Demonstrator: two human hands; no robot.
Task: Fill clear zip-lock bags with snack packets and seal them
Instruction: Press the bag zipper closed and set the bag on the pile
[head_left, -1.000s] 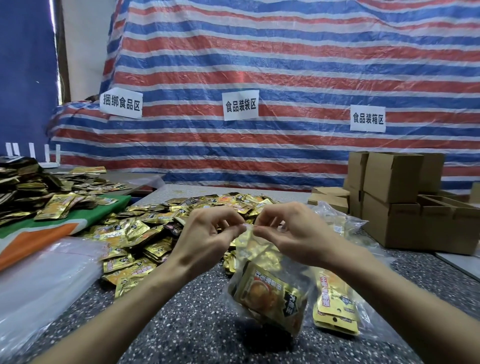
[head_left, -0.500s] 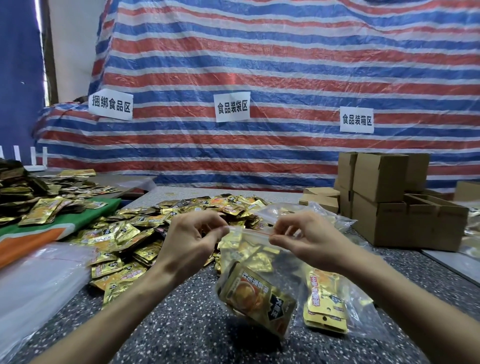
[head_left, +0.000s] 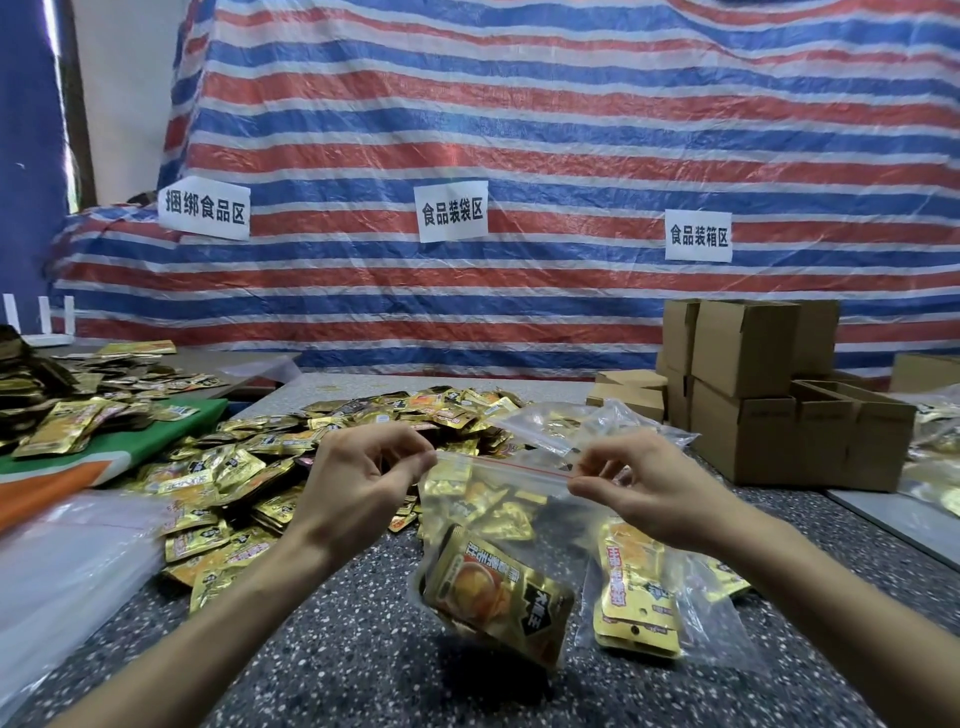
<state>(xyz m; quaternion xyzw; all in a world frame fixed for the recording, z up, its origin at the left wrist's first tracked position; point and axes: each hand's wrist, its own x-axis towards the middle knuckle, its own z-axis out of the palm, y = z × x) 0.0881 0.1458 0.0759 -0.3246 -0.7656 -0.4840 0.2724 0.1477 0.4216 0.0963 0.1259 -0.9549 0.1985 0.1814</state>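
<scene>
A clear zip-lock bag (head_left: 493, 525) with gold snack packets inside hangs above the speckled table. My left hand (head_left: 358, 483) pinches the left end of its red-lined zip strip. My right hand (head_left: 639, 483) pinches the right end, so the strip stretches taut between them. A large gold packet (head_left: 498, 597) shows through the bag's lower part. Another filled clear bag (head_left: 639, 597) lies on the table to the right, under my right forearm.
A heap of loose gold packets (head_left: 249, 467) covers the table left and behind my hands. Empty clear bags (head_left: 67, 561) lie at the left edge. Cardboard boxes (head_left: 753, 395) stand at the right. A striped tarp (head_left: 519, 156) with paper signs hangs behind.
My hands have moved apart along the zip strip, from close together at its middle to its two ends. The bag's top now looks stretched flat.
</scene>
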